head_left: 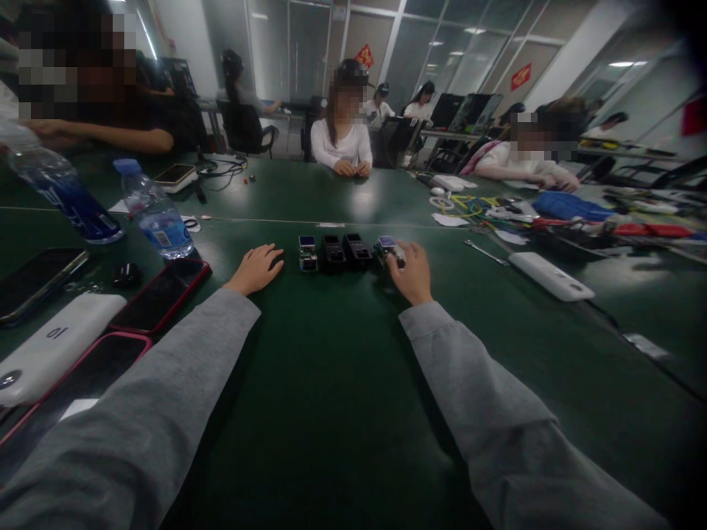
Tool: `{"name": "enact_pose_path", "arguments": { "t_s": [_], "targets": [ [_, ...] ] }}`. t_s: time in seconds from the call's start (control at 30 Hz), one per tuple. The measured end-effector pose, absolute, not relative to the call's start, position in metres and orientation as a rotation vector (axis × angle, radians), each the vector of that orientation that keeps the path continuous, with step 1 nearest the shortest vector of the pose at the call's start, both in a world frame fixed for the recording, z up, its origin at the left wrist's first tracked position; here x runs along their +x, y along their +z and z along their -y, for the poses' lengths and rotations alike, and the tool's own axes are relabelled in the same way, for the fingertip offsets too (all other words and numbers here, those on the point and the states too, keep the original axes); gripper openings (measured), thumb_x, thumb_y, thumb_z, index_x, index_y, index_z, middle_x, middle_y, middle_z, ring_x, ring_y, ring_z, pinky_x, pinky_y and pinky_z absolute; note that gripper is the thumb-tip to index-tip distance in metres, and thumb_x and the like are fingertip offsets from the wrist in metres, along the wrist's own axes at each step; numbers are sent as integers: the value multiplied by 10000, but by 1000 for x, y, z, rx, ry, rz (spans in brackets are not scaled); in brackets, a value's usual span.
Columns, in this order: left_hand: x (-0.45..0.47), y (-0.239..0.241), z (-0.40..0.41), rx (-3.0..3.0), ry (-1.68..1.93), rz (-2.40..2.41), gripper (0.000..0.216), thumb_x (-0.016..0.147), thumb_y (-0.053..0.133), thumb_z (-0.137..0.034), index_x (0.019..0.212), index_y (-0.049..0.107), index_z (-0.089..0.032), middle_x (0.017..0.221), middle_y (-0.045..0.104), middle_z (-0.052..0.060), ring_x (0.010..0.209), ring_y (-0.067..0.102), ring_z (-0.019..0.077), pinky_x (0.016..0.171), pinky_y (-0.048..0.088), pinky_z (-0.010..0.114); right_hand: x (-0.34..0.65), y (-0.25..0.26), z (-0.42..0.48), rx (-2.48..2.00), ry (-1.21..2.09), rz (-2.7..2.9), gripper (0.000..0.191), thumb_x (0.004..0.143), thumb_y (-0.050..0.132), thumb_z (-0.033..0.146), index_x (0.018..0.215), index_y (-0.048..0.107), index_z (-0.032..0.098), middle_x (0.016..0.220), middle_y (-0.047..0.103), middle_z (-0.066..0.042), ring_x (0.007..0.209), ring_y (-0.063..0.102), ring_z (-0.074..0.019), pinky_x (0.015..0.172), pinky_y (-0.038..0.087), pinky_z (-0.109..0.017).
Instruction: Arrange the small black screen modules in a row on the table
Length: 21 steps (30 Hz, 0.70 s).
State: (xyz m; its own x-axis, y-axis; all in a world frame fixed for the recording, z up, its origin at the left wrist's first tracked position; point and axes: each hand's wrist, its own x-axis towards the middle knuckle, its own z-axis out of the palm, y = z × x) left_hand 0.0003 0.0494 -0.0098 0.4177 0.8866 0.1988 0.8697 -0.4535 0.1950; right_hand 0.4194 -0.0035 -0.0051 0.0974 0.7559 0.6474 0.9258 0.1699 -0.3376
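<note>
A row of small devices sits on the dark green table point(309, 412). At its left end is a small circuit board with a screen point(308, 254); two black plastic housings point(333, 252) stand side by side in the middle. My left hand point(255, 269) rests palm down on the table left of the row, fingers stretched out and holding nothing. At the right end, my right hand point(413, 271) has thumb and fingers around a second circuit board with a screen point(386, 243), partly hidden by the fingers.
On the left are water bottles point(157, 213), a red-edged phone point(163, 294) and a white power bank point(60, 346). To the right lie a metal wrench point(486, 252), a white power strip point(551, 277) and tangled cables point(486, 210). A person point(342, 140) sits across the table.
</note>
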Motion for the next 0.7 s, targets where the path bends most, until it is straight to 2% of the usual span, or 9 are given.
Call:
{"name": "enact_pose_path", "arguments": {
  "t_s": [0.1,0.27,0.43,0.7],
  "targets": [
    [0,-9,-49,2592,434,-1602,554,1075,356,-512,1525,515,-230,1630,468,125,1509,417,318,1231,325,557,424,-11,0,-1624,-160,1748,555,976,528,429,1433,544,114,1353,566,-234,1299,543,-394,1112,477,-596],
    [0,-10,-50,2580,430,-1608,565,1073,361,-505,1532,509,-211,1635,457,141,1509,415,324,1235,319,560,418,-17,-2,-1608,-105,1889,712,889,535,286,1553,397,69,1427,512,-252,1281,563,-401,1108,494,-591],
    [0,-11,-49,2576,452,-1602,552,1072,361,-515,1530,511,-245,1633,466,112,1505,421,317,1233,323,563,417,-19,-5,-1502,-34,1961,705,917,527,282,1584,367,116,1503,468,-232,1378,495,-388,1154,457,-609],
    [0,-9,-49,2573,432,-1608,560,1072,360,-503,1528,513,-215,1640,454,130,1508,417,328,1233,320,565,420,-16,-6,-1434,9,2029,667,949,512,285,1576,365,111,1536,451,-220,1438,450,-354,1199,418,-584]
  ]
}}
